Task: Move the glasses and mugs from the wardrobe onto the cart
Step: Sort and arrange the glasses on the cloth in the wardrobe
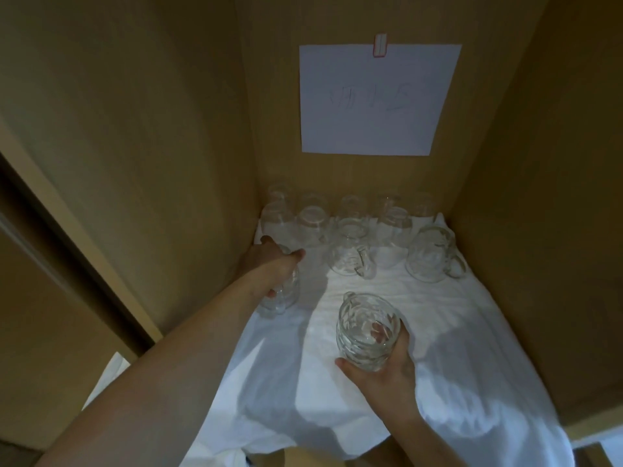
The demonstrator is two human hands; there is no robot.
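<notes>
Fingers of my right hand [387,369] wrap the nearest glass mug [365,332] from below, lifted clear of the white cloth [455,348], mouth tilted toward me. Farther in, my left hand [273,261] curls over an upright mug [281,294] by the wardrobe's left wall [151,146]. Beyond stand more mugs [435,254] and glasses [313,224], upright.

Both arms reach forward (each hand [269,264] [384,362] gripping).
</notes>
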